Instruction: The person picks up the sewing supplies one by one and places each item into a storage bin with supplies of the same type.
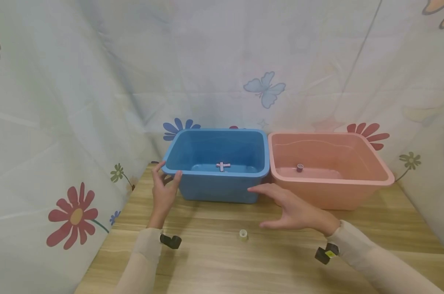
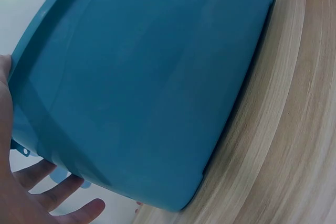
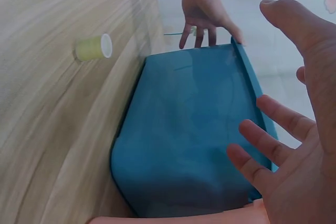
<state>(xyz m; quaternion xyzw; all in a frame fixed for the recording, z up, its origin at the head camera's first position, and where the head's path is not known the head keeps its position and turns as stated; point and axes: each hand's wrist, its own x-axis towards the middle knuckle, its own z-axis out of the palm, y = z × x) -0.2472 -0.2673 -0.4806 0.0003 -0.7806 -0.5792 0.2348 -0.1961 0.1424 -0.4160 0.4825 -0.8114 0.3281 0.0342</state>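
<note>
My left hand [image 1: 165, 195] is at the front left corner of a blue plastic bin [image 1: 222, 188]. Its thumb lies against the front rim and its fingers reach round the left side. In the left wrist view the fingertips [image 2: 90, 209] lie partly behind the bin's wall. My right hand [image 1: 293, 206] hovers in front of the bin's right end, thumb and fingers spread, holding nothing. Inside the blue bin lies a small pale pink cross-shaped piece [image 1: 223, 166]. On the table between the hands stands a small pale yellow cylinder [image 3: 93, 47] with a white hollow end.
A pink plastic bin [image 1: 317, 192] stands close against the blue one on the right, with a small dark ring-like piece [image 1: 300, 168] inside. Both are on a wood-grain table [image 1: 214, 261]. A pale curtain [image 1: 214, 61] with flowers and butterflies hangs behind and at the sides.
</note>
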